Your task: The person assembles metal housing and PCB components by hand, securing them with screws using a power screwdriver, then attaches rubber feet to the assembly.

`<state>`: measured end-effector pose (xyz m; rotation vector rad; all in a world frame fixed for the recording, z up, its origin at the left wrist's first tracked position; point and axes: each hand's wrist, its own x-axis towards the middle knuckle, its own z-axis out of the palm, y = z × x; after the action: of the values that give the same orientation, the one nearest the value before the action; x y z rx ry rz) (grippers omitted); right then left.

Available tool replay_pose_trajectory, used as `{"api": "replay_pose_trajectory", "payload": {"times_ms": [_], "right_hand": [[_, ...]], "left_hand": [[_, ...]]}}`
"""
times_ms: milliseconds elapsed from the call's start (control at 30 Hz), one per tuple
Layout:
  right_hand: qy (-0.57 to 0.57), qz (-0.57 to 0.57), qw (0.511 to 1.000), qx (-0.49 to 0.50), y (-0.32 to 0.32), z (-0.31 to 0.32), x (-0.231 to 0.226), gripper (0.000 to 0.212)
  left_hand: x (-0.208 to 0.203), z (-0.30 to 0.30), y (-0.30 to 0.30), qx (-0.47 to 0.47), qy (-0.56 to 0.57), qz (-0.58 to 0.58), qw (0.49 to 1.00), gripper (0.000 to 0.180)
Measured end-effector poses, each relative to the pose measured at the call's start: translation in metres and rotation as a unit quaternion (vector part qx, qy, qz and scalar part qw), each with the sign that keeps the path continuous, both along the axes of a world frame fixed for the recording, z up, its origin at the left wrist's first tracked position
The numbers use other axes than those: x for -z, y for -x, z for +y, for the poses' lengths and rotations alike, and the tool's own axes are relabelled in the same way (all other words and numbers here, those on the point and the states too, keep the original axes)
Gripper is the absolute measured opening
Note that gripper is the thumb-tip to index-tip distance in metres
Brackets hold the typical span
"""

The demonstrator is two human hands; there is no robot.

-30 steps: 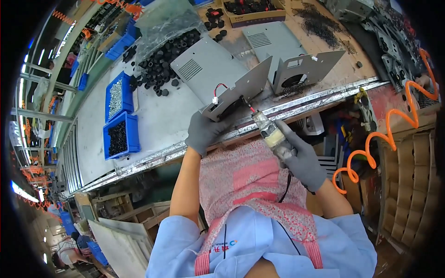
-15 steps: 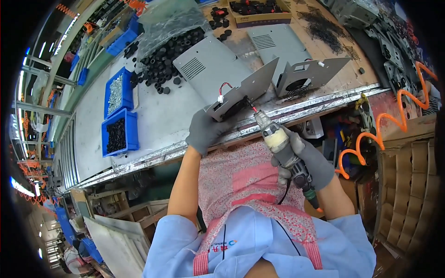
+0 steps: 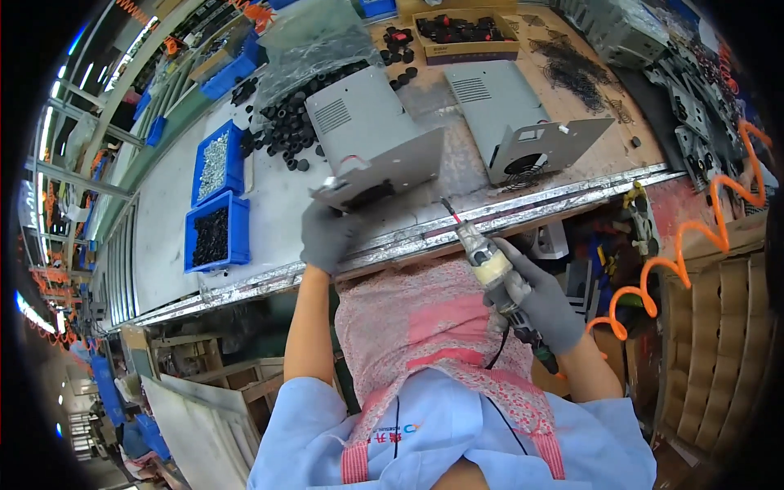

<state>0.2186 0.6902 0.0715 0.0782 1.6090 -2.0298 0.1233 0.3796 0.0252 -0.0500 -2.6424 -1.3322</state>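
My gloved left hand [image 3: 327,237] has its fingers closed at the lower left corner of a bent grey sheet-metal panel [image 3: 359,122], whose upright flange has a round dark opening. Blur softens that flange and the fingertips. Wrapped in my gloved right hand [image 3: 545,298] is a power screwdriver [image 3: 493,268], its red-and-dark bit aimed up and left over the bench edge, apart from the panel. A second grey panel [image 3: 498,102] of the same shape stands to the right, with a black wire fan guard [image 3: 523,170] at its flange.
Two blue bins, one with silvery screws [image 3: 214,167] and one with black pieces [image 3: 211,237], sit at left. Loose black caps [image 3: 286,126] lie behind the panel. A cardboard box [image 3: 465,49] and wire guards [image 3: 576,73] are farther back. An orange coiled hose [image 3: 686,273] hangs at right.
The left panel's flange has swung left and down with my left hand. My screwdriver's bit has come away from the flange, and the tool has shifted slightly right and down.
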Motion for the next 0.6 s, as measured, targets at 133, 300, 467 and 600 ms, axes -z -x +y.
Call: {"api": "replay_pose_trajectory", "payload": {"times_ms": [133, 300, 467, 600], "right_hand": [[-0.019, -0.015, 1.0, 0.002, -0.006, -0.002, 0.01, 0.052], [-0.024, -0.003, 1.0, -0.013, -0.007, -0.011, 0.014, 0.055], [-0.059, 0.053, 0.995, -0.062, -0.006, -0.016, 0.014, 0.059], [-0.061, 0.027, 0.996, -0.062, -0.007, -0.019, 0.006, 0.061]], "left_hand": [[0.002, -0.012, -0.008, -0.102, -0.229, -0.063, 0.966, 0.035], [0.028, -0.038, -0.039, 0.06, -0.723, -0.137, 0.675, 0.026], [0.006, 0.031, -0.058, 0.011, -0.705, -0.186, 0.684, 0.026], [-0.001, 0.053, -0.04, 0.073, -0.845, -0.265, 0.458, 0.035]]}}
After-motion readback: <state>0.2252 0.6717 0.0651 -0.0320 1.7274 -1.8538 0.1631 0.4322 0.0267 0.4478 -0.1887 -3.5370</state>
